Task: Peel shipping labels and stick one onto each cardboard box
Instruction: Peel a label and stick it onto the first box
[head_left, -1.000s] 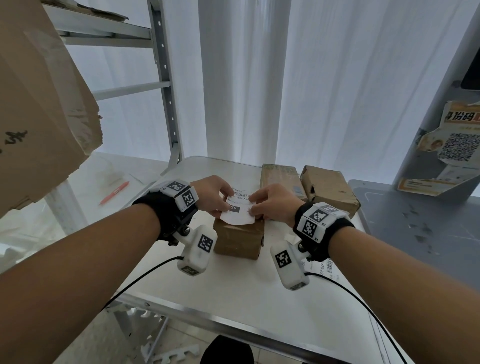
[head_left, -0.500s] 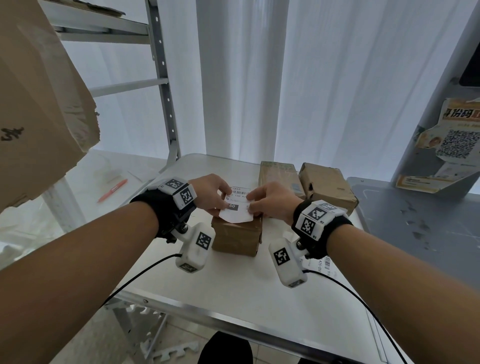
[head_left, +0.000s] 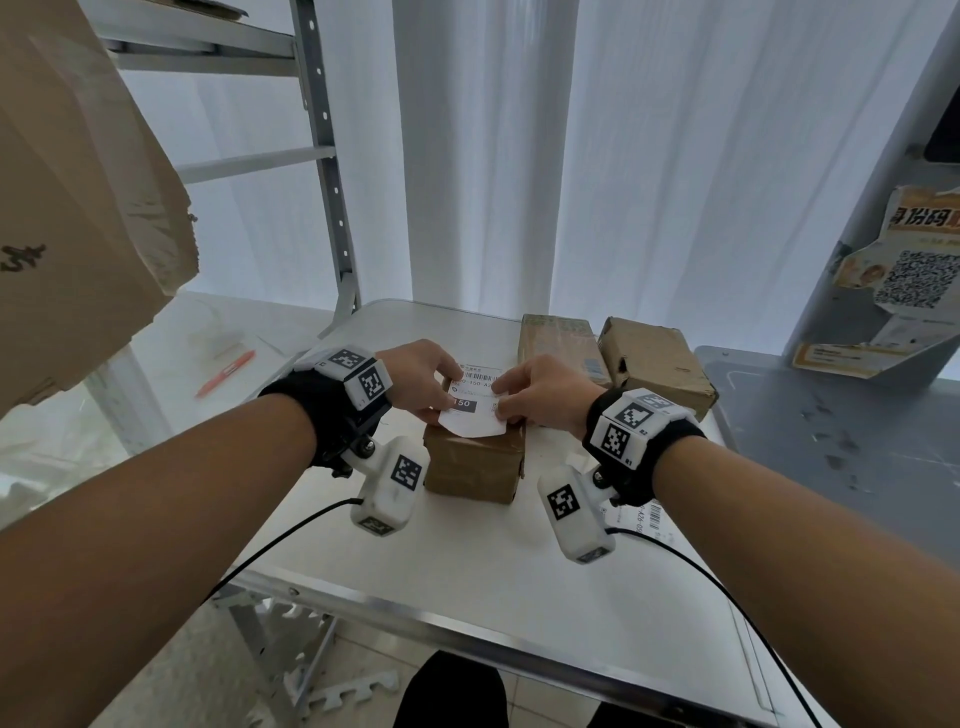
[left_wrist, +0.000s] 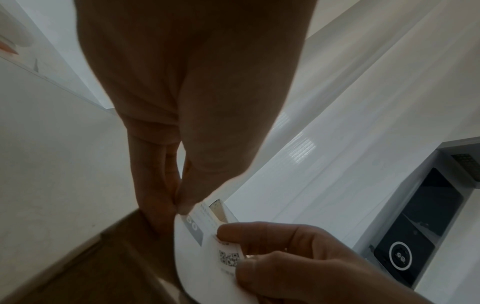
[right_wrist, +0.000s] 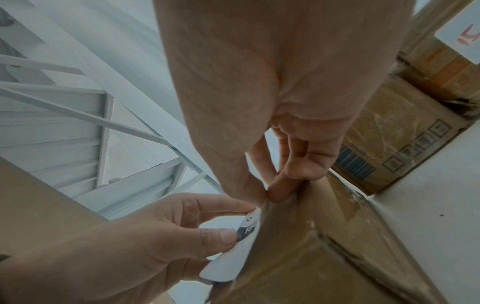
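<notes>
A white shipping label (head_left: 475, 402) with a barcode and a dark "150" patch is held just above a small cardboard box (head_left: 474, 462) in the middle of the white table (head_left: 467, 566). My left hand (head_left: 423, 382) pinches the label's left edge; my right hand (head_left: 535, 395) pinches its right edge. In the left wrist view the label (left_wrist: 205, 246) curls between both hands. The right wrist view has the label (right_wrist: 233, 255) beside the box (right_wrist: 311, 257). Two more cardboard boxes (head_left: 558, 343) (head_left: 657, 358) stand behind.
More label sheets (head_left: 641, 519) lie on the table under my right wrist. A metal shelf frame (head_left: 324, 156) and a big cardboard box (head_left: 78, 197) are at the left, a red pen (head_left: 226, 371) on a side surface, a grey counter (head_left: 841, 431) at the right.
Both hands and the label stay over the near box, shifted only slightly; the grip is the same.
</notes>
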